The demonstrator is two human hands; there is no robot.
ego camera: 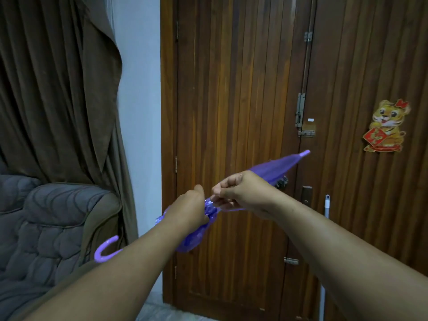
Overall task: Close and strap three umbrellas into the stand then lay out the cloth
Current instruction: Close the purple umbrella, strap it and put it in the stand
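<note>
A closed purple umbrella (pixel 275 169) is held slantwise in front of me, its tip pointing up to the right and its curved lilac handle (pixel 105 250) low on the left. My left hand (pixel 185 210) grips the gathered canopy near its lower end. My right hand (pixel 243 192) is closed around the canopy just above, its fingertips pinching something small at the fabric, which I cannot make out. No stand, cloth or other umbrella is in view.
A brown wooden double door (pixel 231 100) with bolts and a tiger sticker (pixel 385 126) fills the background. A grey quilted armchair (pixel 46 228) and a brown curtain (pixel 58 89) stand at the left. A white pole (pixel 325 239) leans against the door at the right.
</note>
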